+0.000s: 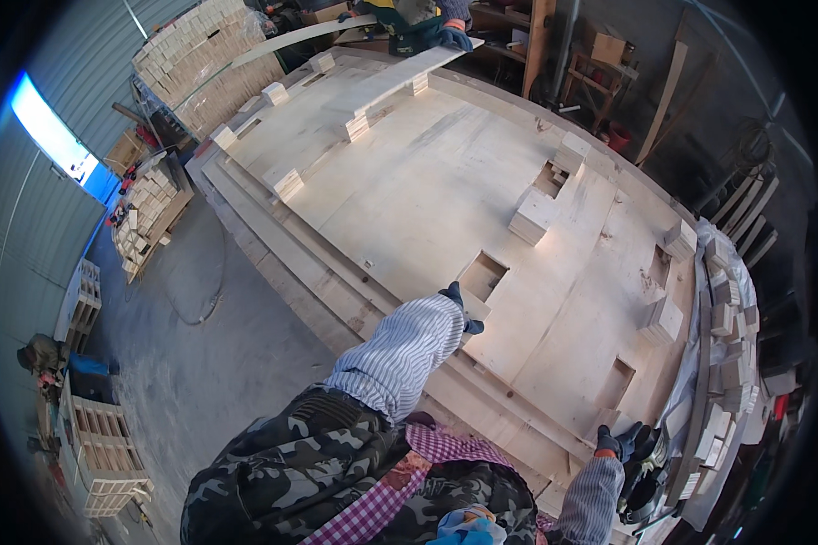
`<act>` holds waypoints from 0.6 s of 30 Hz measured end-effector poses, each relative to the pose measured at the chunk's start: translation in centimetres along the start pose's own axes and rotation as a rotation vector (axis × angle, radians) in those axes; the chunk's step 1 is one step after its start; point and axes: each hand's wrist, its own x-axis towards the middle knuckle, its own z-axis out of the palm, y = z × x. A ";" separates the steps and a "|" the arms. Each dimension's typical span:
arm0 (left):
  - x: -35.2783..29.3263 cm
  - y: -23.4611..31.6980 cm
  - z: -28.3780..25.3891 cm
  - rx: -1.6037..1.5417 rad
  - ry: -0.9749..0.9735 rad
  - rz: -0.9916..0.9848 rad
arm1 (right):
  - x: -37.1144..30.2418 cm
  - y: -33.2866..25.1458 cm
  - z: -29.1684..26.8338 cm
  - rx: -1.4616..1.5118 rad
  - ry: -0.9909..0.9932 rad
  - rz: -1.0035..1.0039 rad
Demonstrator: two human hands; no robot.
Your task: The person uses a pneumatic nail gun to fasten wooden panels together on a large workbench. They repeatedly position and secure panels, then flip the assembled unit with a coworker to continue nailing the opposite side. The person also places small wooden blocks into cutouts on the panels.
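Note:
My left hand (454,294), in a dark glove, is closed around a pale wooden block (475,305) beside a rectangular opening (484,275) in the plywood panel (409,209). Its sleeve hides most of that hand. At the lower right my right hand (620,441), gloved too, has its fingers curled against another wooden block (615,421). That block lies near a second opening (615,382). More stacked-ply blocks (534,220) stand on the panel next to similar openings.
Across the table a co-worker's gloved hand (454,38) holds a long board (404,84) resting over blocks. A wrapped pile of blocks (732,363) stands at the right edge. Big block stacks (211,68) and pallets (109,436) are at the left. A hose (211,309) lies on the floor.

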 end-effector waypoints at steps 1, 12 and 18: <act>-0.1 0.1 -0.1 0.008 -0.013 -0.010 | -0.3 -0.3 -0.2 -0.007 0.000 -0.005; -3.1 -8.9 2.6 0.073 0.916 0.622 | -0.3 -0.4 -0.7 -0.107 0.009 -0.034; 3.1 -10.5 -3.6 0.176 0.471 0.012 | 0.5 0.6 0.5 -0.058 0.057 -0.098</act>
